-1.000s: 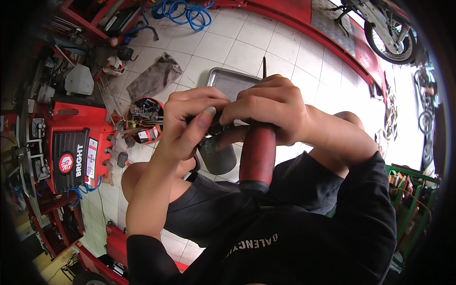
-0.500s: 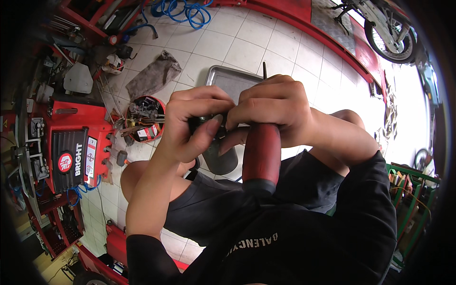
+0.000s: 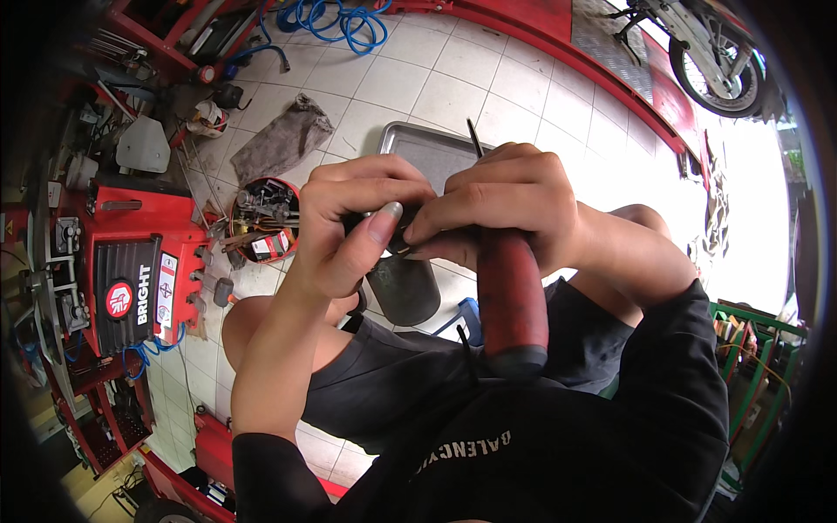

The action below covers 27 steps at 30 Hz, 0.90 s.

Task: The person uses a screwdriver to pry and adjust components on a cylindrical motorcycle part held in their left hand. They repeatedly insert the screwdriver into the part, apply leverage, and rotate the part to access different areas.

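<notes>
My right hand is closed round a screwdriver with a thick red handle and dark butt. Its handle points toward my body, and a thin dark shaft sticks out past the knuckles. My left hand is closed, thumb and fingers pinching a small dark part that is mostly hidden. The right fingertips meet the same part. Just below the hands is a dark grey cylinder; whether it joins the pinched part I cannot tell. A grey metal tray lies on the floor beyond my hands.
At left, a red round tub of tools and parts stands near a grey rag and a red machine. A hammer lies by my left knee. Blue hose coils at the back. A motorcycle wheel is far right.
The screwdriver handle has swung to the right, and its shaft now leans left. A blue object and a thin dark strip have come into view beside the handle. Both hands stay together.
</notes>
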Tool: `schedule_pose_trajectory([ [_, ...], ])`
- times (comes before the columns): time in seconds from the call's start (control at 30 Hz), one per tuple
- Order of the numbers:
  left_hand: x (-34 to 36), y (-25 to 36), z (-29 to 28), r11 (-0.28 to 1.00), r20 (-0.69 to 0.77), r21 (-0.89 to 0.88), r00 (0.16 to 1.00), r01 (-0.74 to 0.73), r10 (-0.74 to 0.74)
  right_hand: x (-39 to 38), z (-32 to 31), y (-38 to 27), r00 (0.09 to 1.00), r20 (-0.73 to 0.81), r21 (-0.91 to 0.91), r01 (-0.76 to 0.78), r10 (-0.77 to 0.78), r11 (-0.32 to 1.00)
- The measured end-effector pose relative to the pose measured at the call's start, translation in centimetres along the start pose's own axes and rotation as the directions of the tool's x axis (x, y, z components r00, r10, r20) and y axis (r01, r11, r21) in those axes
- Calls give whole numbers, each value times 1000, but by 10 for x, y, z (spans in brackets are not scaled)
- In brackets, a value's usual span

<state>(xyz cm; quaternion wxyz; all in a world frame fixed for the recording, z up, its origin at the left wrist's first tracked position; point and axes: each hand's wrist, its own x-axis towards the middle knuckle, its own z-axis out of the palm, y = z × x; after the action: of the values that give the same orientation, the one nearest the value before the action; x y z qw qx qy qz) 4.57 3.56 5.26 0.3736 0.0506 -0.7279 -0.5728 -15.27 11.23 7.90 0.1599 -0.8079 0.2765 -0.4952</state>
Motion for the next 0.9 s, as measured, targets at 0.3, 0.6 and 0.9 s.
schedule_pose_trajectory([
  [0.3,-4,4,-2,999,10,-23,999,33,-33,1,-6,-7,986,49,27,-164,162,986],
  [0.6,-4,1,1,1000,-3,-14,1000,19,-19,2,-4,-6,988,51,46,-147,145,988],
  [0.9,-3,1,-4,1000,-2,-5,1000,8,-8,3,-1,-5,982,63,53,-181,177,982],
])
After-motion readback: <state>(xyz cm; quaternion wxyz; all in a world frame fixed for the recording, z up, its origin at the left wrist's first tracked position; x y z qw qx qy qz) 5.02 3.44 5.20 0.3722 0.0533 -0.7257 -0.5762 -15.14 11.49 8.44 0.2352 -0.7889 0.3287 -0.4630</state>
